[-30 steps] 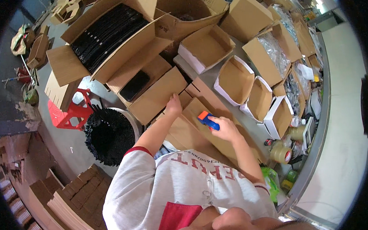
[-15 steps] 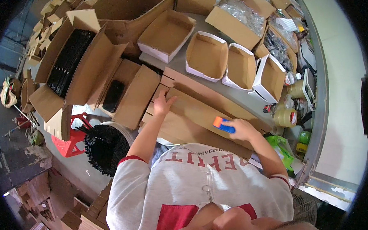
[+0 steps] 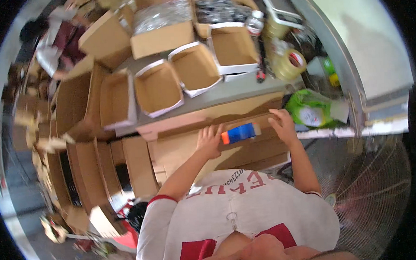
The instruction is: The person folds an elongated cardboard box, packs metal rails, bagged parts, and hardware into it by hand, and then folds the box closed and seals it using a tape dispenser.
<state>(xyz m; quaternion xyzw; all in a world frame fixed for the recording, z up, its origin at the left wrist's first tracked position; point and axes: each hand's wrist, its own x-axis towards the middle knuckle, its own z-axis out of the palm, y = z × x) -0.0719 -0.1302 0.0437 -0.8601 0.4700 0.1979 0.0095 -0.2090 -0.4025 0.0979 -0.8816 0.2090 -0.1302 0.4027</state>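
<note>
A long flat brown cardboard piece (image 3: 181, 145) lies before me along the table's front. My left hand (image 3: 210, 142) rests on it, fingers spread, holding nothing I can see. A small blue block-shaped thing (image 3: 240, 133) with an orange end is on the cardboard between my hands; its orange end is close by my left fingertips. Blur hides its exact kind. At the cardboard's right end is my right hand (image 3: 284, 126), thumb and forefinger apart near the edge, the other fingers partly hidden.
Shallow open boxes (image 3: 159, 88) stand in a row beyond the cardboard. Behind them a carton (image 3: 162, 39) holds clear plastic packaging. Tape rolls (image 3: 289, 65), a bottle (image 3: 254, 23) and a green bag (image 3: 309, 109) are at right, a fan (image 3: 373, 192) below. Another person (image 3: 67, 41) is far left.
My view has swung to the right. The blue and orange thing was in my right hand and now lies between my hands. My left hand has shifted along the cardboard.
</note>
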